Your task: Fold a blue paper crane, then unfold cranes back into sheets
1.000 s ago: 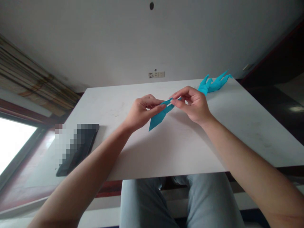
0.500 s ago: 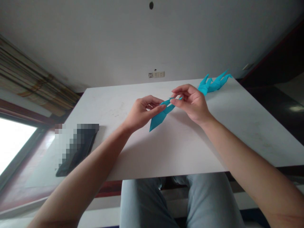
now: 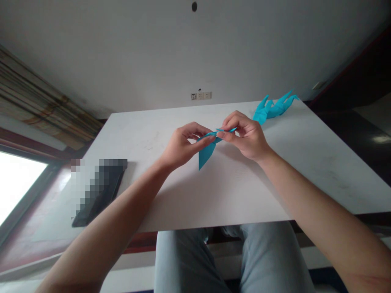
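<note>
A folded piece of blue paper [image 3: 206, 156] is held above the white table [image 3: 183, 207], one pointed flap hanging down toward me. My left hand [image 3: 189, 140] pinches it near the middle between thumb and fingers. With thumb and fingertips, my right hand [image 3: 244, 132] grips the narrow strips at its far right end. The fingers hide part of the folds. Behind my right hand, two folded blue paper cranes [image 3: 261, 114] stand close together near the table's back edge.
On the left side of the table lies a dark tablet-like object [image 3: 104, 199], partly blurred out. A wall with sockets [image 3: 200, 96] rises behind the table. Curtains [image 3: 33, 97] and a window are at the left.
The blue paper has tilted, so its flap hangs more steeply and slightly farther right. My right hand has closed in on the paper's narrow end, moving slightly left.
</note>
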`<action>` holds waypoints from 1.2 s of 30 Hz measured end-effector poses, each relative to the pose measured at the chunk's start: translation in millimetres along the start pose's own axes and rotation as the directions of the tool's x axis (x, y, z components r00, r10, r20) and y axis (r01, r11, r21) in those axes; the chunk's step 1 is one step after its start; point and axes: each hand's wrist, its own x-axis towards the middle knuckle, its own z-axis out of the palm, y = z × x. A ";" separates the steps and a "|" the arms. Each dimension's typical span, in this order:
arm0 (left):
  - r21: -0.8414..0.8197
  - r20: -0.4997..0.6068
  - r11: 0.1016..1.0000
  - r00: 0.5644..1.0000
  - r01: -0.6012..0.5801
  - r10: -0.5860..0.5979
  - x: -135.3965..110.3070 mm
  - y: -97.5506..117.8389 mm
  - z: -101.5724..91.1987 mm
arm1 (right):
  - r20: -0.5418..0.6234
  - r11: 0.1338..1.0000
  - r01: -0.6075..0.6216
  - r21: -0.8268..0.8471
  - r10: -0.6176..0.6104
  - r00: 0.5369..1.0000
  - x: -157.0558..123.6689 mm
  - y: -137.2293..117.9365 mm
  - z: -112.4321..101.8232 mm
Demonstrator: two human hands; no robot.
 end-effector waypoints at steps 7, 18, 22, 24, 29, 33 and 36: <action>0.008 0.056 1.000 0.998 -0.027 0.026 -2.4 5.9 2.0 | 0.038 1.000 -0.014 0.004 0.013 0.999 -0.9 -3.3 1.2; -0.054 -0.025 0.995 0.997 -0.079 0.078 -0.9 2.7 4.6 | 0.103 0.988 -0.146 0.054 0.140 0.985 -4.2 3.0 1.2; -0.066 0.001 0.995 0.997 -0.081 0.081 -0.7 7.0 2.8 | 0.153 0.976 -0.194 0.101 0.177 0.972 -2.1 -3.1 0.3; -0.074 0.004 0.992 0.995 -0.102 0.102 0.2 7.7 1.6 | 0.173 0.965 -0.225 0.139 0.200 0.964 -0.5 -8.3 0.4; -0.058 -0.031 0.989 0.990 -0.138 0.136 2.7 6.3 0.0 | 0.196 0.935 -0.293 0.200 0.255 0.947 1.2 -17.0 2.0; -0.031 -0.012 0.990 0.991 -0.135 0.135 2.2 7.7 -0.1 | 0.210 0.929 -0.290 0.232 0.243 0.947 0.5 -17.6 3.1; 0.031 0.044 0.992 0.991 -0.125 0.124 0.4 11.6 -0.9 | 0.205 0.930 -0.280 0.238 0.233 0.951 -0.3 -17.2 3.2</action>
